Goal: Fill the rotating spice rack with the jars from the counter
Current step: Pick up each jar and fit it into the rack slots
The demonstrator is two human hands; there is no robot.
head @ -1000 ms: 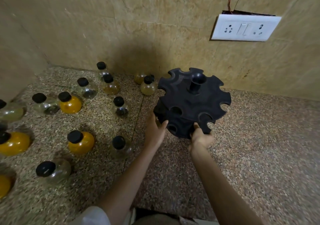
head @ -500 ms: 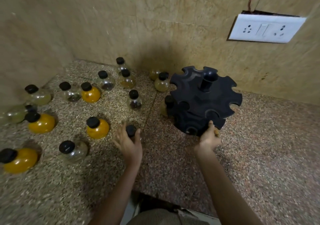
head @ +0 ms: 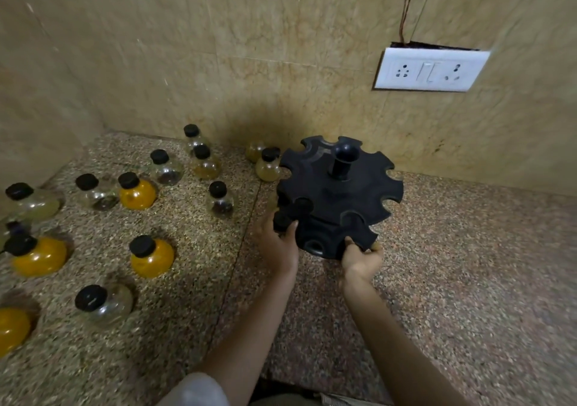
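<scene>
The black two-tier rotating spice rack (head: 340, 196) stands on the speckled counter (head: 452, 274) near the back wall. My left hand (head: 278, 246) holds a small black-capped jar (head: 282, 221) against the rack's lower left slots; my fingers hide the jar's body. Just above it, another black cap (head: 301, 204) sits at the rack's left side. My right hand (head: 362, 256) grips the front edge of the lower tier. Several round glass jars with black caps stand to the left, among them an orange-filled one (head: 152, 257) and a clear one (head: 103, 304).
A white socket and switch plate (head: 431, 70) hangs on the tiled back wall (head: 281, 46) with wires above it. A side wall (head: 37, 93) closes the counter's left. More jars stand behind the rack at the left (head: 268, 167). The counter's front edge runs by my body.
My left hand left the rack, took a clear jar off the counter in front of it and brought it up to the rack's lower left side. My right hand stayed on the rack.
</scene>
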